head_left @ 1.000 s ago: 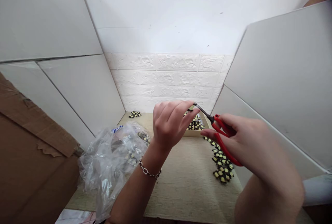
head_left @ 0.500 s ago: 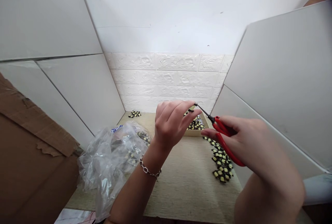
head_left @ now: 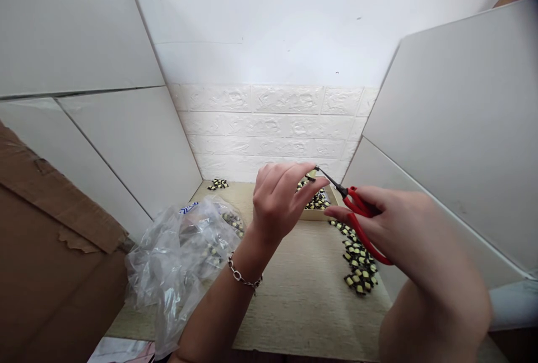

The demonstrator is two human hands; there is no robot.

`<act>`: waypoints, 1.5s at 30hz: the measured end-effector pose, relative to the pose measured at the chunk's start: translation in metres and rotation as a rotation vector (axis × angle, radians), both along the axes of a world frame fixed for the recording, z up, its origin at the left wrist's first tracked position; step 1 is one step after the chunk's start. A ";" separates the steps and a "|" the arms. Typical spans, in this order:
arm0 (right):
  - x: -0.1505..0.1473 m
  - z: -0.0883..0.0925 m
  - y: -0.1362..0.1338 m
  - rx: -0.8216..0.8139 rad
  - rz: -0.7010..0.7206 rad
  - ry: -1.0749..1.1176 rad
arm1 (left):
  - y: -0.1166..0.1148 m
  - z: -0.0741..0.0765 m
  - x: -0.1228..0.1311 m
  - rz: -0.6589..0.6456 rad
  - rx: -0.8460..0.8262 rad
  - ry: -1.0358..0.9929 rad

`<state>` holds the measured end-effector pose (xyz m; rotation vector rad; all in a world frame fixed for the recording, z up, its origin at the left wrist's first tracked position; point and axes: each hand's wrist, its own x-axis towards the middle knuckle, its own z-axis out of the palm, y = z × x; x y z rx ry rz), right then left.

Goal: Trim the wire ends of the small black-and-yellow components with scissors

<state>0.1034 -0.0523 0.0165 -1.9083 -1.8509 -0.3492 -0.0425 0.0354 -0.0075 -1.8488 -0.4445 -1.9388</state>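
Between the thumb and fingertips of my left hand (head_left: 275, 198) is a small yellow-and-black piece (head_left: 311, 175), partly covered by the fingers. My right hand (head_left: 409, 223) grips red-handled scissors (head_left: 360, 235) with thin dark blades, and the tips are at the upper black end of that piece. I cannot tell whether the blades are closed. Behind my hands stands a shallow tan box (head_left: 317, 215) holding several similar pieces. More yellow-and-black pieces (head_left: 360, 266) lie in a loose pile on the table below my right hand.
A crumpled clear plastic bag (head_left: 176, 262) with pieces inside lies left of my left forearm. A few pieces (head_left: 217, 184) rest at the back left. White panels (head_left: 458, 128) flank the wooden table (head_left: 302, 296), and a cardboard box (head_left: 50, 251) stands at the left.
Both hands stay nearly in place, with the scissor tips still at the piece. The red handles have shifted slightly up and left, and my right thumb slightly left.
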 end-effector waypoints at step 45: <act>-0.002 0.004 -0.004 -0.079 0.089 0.130 | 0.000 -0.002 0.005 -0.114 -0.145 -0.110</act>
